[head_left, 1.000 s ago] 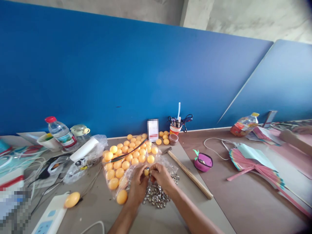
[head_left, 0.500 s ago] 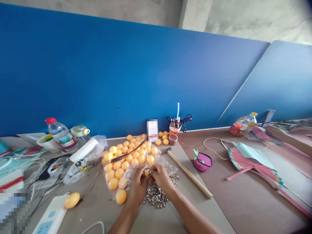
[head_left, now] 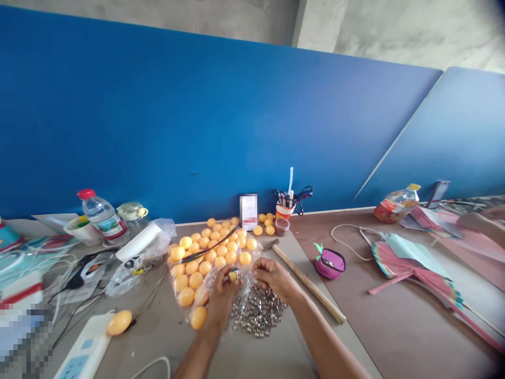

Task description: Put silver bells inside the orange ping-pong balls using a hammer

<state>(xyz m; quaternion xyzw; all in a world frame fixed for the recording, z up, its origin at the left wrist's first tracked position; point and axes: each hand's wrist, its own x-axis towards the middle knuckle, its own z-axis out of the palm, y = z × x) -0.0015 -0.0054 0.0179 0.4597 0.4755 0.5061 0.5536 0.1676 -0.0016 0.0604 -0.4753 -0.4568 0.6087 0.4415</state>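
My left hand [head_left: 224, 288] is closed around a small yellow-orange ball [head_left: 234, 274] that has shiny silver pieces on its upper side. To its right, apart from the ball, my right hand [head_left: 275, 278] has thumb and fingers drawn together. Whatever may be between those fingertips is too small to make out. Below both hands lies a pile of shiny silver bead-like pieces [head_left: 260, 316], partly on clear plastic. A clear plastic bag [head_left: 209, 284] beside my left hand holds many orange balls [head_left: 196, 280], with a black strap [head_left: 209, 246] across it.
Wooden sticks [head_left: 311, 287] lie right of the pile, near a purple pouch [head_left: 330, 264]. Behind stand a phone [head_left: 249, 211] and a cup of tools [head_left: 284, 210]. A power strip [head_left: 84, 347], a bottle [head_left: 104, 218] and pink fans [head_left: 414, 268] flank the area. A co-worker's arm [head_left: 483, 226] shows far right.
My right hand has moved away from the ball to the right, over the edge of the silver pile. My left hand keeps the ball, now more exposed. The camera view has shifted slightly.
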